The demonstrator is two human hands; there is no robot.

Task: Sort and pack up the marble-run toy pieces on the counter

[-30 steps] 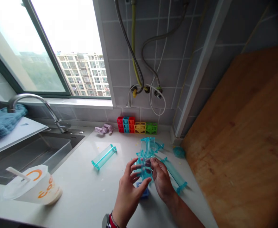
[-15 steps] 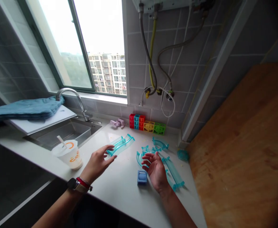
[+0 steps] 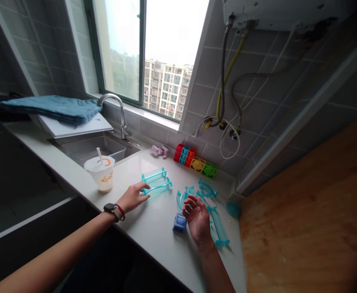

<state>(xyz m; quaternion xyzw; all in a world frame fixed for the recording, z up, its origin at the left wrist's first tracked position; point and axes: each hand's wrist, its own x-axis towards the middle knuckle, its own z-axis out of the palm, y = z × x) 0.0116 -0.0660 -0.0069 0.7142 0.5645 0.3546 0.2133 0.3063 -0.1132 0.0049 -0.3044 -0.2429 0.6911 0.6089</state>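
My left hand [image 3: 134, 196] is at the near end of a clear teal track piece [image 3: 160, 189], its thumb and fingers closed about that end. Just behind, a second teal track piece [image 3: 154, 175] lies roughly parallel on the counter. My right hand [image 3: 198, 221] hovers palm up with loosely curled fingers and nothing in it. Beside it sits a blue cube block [image 3: 180, 222]. Curved teal track pieces [image 3: 208, 188] lie beyond the right hand, and a long straight one [image 3: 219, 226] lies to its right, partly hidden by the hand.
Coloured blocks [image 3: 193, 159] stand in a row along the wall near a crumpled purple item [image 3: 160, 151]. A lidded drink cup [image 3: 103, 174] stands by the sink [image 3: 87, 146]. A teal round object [image 3: 233, 209] lies near the wooden board [image 3: 303, 215] at right.
The view has tilted and shifted. The track piece at my left hand has come apart from the one behind it, so a gap shows between them. My right hand stays about the same.
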